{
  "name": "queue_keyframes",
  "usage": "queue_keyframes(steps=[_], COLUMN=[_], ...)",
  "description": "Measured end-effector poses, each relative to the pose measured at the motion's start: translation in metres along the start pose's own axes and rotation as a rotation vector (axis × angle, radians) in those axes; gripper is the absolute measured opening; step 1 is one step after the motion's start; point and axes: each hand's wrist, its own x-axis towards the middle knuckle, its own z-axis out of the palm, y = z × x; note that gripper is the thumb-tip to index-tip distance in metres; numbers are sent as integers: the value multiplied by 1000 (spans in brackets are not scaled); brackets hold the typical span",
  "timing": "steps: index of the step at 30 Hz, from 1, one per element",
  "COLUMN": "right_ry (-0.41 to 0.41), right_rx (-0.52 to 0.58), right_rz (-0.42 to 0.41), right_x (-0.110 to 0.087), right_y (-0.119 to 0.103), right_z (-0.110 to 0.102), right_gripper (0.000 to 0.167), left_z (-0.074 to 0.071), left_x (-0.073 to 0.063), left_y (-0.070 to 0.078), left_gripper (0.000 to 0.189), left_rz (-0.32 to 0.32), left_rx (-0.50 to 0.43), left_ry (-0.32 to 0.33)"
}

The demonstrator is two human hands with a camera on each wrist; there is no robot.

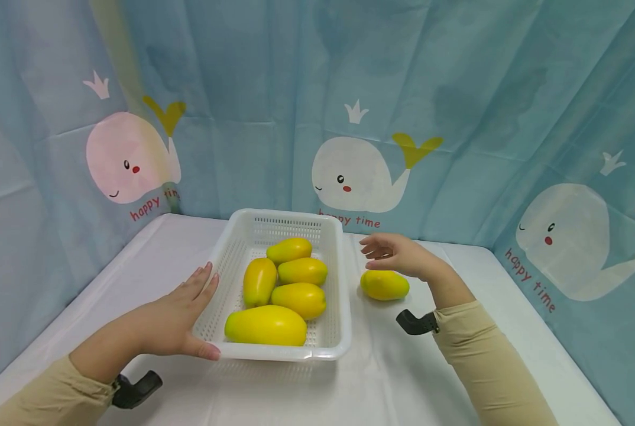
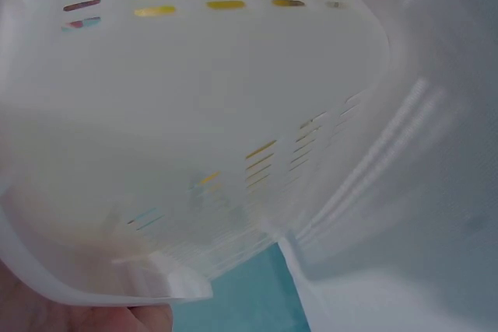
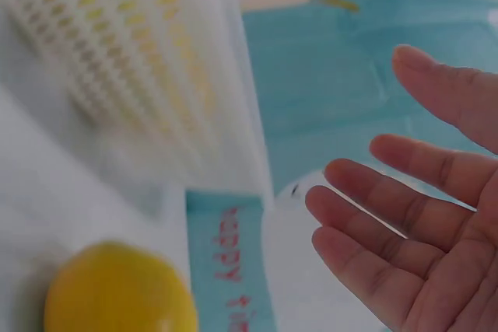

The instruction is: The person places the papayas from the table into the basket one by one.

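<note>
A white plastic basket [image 1: 325,353] with slotted walls stands on the table, holding several yellow mangoes [image 1: 266,325] with greenish ends. My left hand [image 1: 169,319] lies along the basket's left rim, fingers extended and thumb at the near corner; in the left wrist view part of the hand shows below the rim. To the right of the basket, a single mango [image 1: 385,287] lies on the cloth. Just above and behind it hovers my right hand [image 1: 398,254], its fingers loosely spread and holding nothing, as the right wrist view also shows.
A white cloth [image 1: 275,396] covers the table. Blue curtains [image 1: 243,160] printed with whales enclose the back and both sides. Each wrist carries a black camera mount, such as the one at the right sleeve [image 1: 417,322].
</note>
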Motion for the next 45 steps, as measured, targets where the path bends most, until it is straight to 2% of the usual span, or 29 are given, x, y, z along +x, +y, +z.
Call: queue_keyframes(steps=[10,20,33,39,45], right_ry=[30,45,75,110,147], right_rx=[-20,-21,32,20,14], right_rz=[51,150,193,201,201], right_x=[-13,-27,-32,-31,-32], right_y=[43,81,119,130,130], right_z=[-10,-10,15,26,30], right_gripper=[52,61,76,72,70], left_z=[0,1,1,-1,0], left_x=[0,0,0,0,0], left_y=[1,0,-1,0,1], left_gripper=[130,131,131,131,131], left_rz=[1,-5,-12,-18,-16], left_rx=[-13,-5,-8,-8,-17], left_ry=[-4,1,-10,-14,-14])
